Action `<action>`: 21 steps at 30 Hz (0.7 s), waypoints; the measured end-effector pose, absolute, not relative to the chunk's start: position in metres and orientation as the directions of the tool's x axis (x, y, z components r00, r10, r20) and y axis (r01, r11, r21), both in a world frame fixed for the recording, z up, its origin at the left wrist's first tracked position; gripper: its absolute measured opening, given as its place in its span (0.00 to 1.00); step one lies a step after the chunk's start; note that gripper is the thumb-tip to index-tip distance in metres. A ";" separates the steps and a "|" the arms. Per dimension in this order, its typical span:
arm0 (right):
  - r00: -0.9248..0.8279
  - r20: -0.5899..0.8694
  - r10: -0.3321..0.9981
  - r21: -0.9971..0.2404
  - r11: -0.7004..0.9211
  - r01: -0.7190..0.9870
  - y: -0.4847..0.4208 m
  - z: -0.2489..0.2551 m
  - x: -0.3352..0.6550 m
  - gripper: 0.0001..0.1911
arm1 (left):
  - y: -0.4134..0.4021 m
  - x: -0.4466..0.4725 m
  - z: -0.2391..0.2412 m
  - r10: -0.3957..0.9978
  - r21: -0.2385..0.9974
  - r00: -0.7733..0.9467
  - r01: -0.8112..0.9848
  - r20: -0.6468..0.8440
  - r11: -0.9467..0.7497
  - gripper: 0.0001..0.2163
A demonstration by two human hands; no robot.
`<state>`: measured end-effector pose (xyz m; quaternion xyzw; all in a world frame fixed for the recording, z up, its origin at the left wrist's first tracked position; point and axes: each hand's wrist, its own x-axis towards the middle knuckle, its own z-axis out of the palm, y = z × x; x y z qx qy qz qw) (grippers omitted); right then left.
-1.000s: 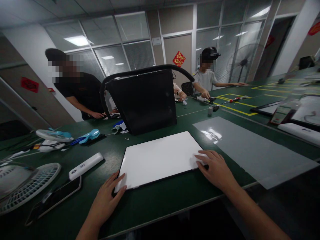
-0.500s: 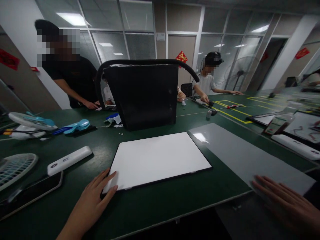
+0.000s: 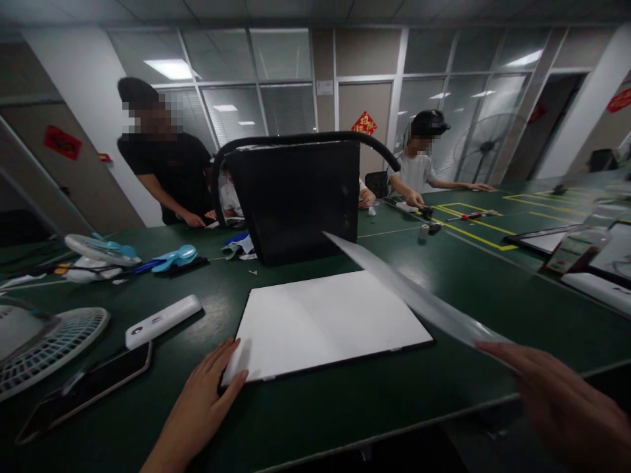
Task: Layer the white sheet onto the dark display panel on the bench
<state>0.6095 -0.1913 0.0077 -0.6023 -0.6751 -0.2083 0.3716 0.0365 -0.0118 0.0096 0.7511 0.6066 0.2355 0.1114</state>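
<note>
Right hand (image 3: 557,387) holds a translucent sheet (image 3: 414,297) aslant across the right end of a white panel (image 3: 315,328) on a green tabletop (image 3: 320,420)

The sheet — thin, glossy, tilted almost edge-on — runs its long axis from the fingers at near right to a narrow tip pointing far left, toward an upright black board (image 3: 305,197). The right hand, blurred, is closed on the near end; its thumb cannot be made out. The left hand (image 3: 207,394) rests, thumb and fingers parted, at the panel's near left corner. The smooth, dark-rimmed rectangle lies flat, long axis left to right
</note>
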 end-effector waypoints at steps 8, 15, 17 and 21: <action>-0.212 0.656 0.725 -0.184 0.425 0.886 -0.089 0.006 0.560 0.27 | -0.015 0.032 0.007 0.949 0.543 0.034 0.813 0.314 -0.209 0.52; -0.083 0.566 0.820 -0.306 0.303 0.903 -0.079 -0.019 0.569 0.20 | -0.015 0.030 0.016 0.962 0.525 0.183 0.809 0.200 -0.263 0.29; -0.075 0.538 0.839 -0.323 0.288 0.902 -0.081 -0.019 0.567 0.20 | -0.013 0.030 0.016 0.971 0.519 0.177 0.821 0.162 -0.237 0.24; -0.077 0.504 0.860 -0.336 0.278 0.900 -0.082 -0.017 0.563 0.19 | -0.010 0.030 0.013 0.969 0.552 0.114 0.804 0.217 -0.219 0.30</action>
